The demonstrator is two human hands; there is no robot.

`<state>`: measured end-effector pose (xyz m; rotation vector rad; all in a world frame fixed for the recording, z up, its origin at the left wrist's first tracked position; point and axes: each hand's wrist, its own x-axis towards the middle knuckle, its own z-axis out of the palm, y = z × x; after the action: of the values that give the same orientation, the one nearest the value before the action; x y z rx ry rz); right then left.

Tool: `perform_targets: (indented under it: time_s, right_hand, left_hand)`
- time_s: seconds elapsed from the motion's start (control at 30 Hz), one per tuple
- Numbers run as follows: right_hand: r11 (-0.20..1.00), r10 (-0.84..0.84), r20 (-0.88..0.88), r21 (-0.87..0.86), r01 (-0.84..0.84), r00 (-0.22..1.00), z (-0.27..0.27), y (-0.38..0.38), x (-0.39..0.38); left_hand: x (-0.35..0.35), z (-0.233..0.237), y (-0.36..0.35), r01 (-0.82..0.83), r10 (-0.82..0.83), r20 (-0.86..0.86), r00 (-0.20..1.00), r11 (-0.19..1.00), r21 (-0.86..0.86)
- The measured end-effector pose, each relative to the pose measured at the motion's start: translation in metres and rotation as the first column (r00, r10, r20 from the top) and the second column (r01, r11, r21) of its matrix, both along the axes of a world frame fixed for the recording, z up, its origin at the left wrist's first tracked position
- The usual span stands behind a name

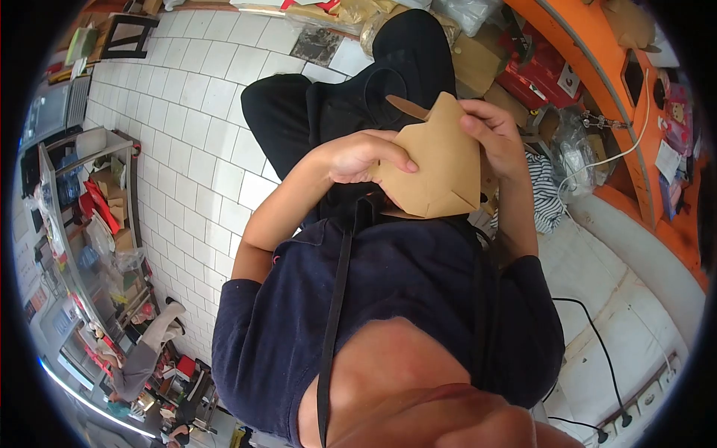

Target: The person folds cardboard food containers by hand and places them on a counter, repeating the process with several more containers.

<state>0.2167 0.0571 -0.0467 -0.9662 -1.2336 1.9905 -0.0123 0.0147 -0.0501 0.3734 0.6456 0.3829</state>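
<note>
A brown cardboard box point(437, 160), partly folded with a flap sticking up at its top left, is held over my lap. My left hand point(355, 157) grips its left side, the thumb lying on the front face and the other fingers hidden behind it. At the upper right edge of the box, my right hand point(494, 134) has its thumb and fingers closed on the cardboard. Below and behind the box are my black trousers point(340, 112).
An orange shelf point(582, 67) with a white cable curves along the right. Beside it lie a red box point(541, 71), plastic bags and a striped cloth point(541, 190). A metal rack point(89, 216) stands left on the tiled floor point(202, 127). Another person point(138, 362) is at lower left.
</note>
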Motion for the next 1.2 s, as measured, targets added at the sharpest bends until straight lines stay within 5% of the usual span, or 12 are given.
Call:
perform_targets:
  time_s: [0.1,0.17,0.27,0.3,0.4,0.53,0.73,0.87,0.93,1.03,1.1,1.2]
  right_hand:
    - [0.985,-0.049,0.087,0.170,0.034,0.995,0.007,-0.005,0.002]
    - [0.966,-0.050,0.118,0.259,0.018,0.992,0.014,-0.008,0.006]
    - [0.756,-0.146,0.367,0.640,-0.136,0.919,0.026,-0.008,0.012]
    - [0.655,-0.137,0.368,0.730,-0.194,0.920,0.022,-0.008,0.015]
    - [0.496,-0.110,0.386,0.820,-0.286,0.916,0.018,-0.005,0.024]
    - [0.423,-0.094,0.357,0.859,-0.288,0.929,0.017,-0.003,0.033]
    - [0.241,-0.202,0.295,0.939,-0.245,0.934,0.020,-0.008,0.030]
    - [0.345,-0.163,0.440,0.864,-0.366,0.883,0.040,-0.030,0.024]
    - [0.846,-0.065,0.051,0.532,0.028,0.997,0.032,-0.041,0.026]
    - [0.966,-0.109,0.013,0.239,0.103,0.994,0.041,-0.046,0.021]
    - [0.945,-0.144,0.071,0.306,0.116,0.987,0.052,-0.050,0.016]
    - [0.808,-0.099,-0.049,0.579,0.109,0.994,0.048,-0.050,0.007]
  left_hand:
    - [0.002,0.000,-0.001,-0.010,0.010,0.018,1.000,1.000,0.002]
    - [0.004,-0.001,-0.009,-0.179,0.233,0.428,0.873,0.970,-0.163]
    - [0.011,-0.020,-0.032,-0.231,0.202,0.592,0.780,0.973,-0.029]
    - [0.015,-0.015,-0.035,-0.223,0.198,0.595,0.779,0.974,-0.033]
    - [0.029,0.005,-0.035,-0.077,0.087,-0.034,0.996,0.970,0.232]
    - [0.039,0.002,-0.033,-0.255,0.262,0.230,0.937,0.965,-0.059]
    - [0.038,0.002,-0.031,-0.290,0.303,0.241,0.922,0.953,-0.090]
    - [0.033,0.002,-0.036,-0.309,0.336,0.359,0.871,0.942,-0.131]
    - [0.034,0.012,-0.037,-0.314,0.334,0.354,0.874,0.942,-0.115]
    - [0.036,0.010,-0.042,-0.321,0.287,0.390,0.875,0.947,0.022]
    - [0.038,0.000,-0.041,-0.323,0.233,0.424,0.875,0.933,0.155]
    - [0.063,0.010,-0.025,-0.260,0.382,0.914,0.135,0.904,-0.339]
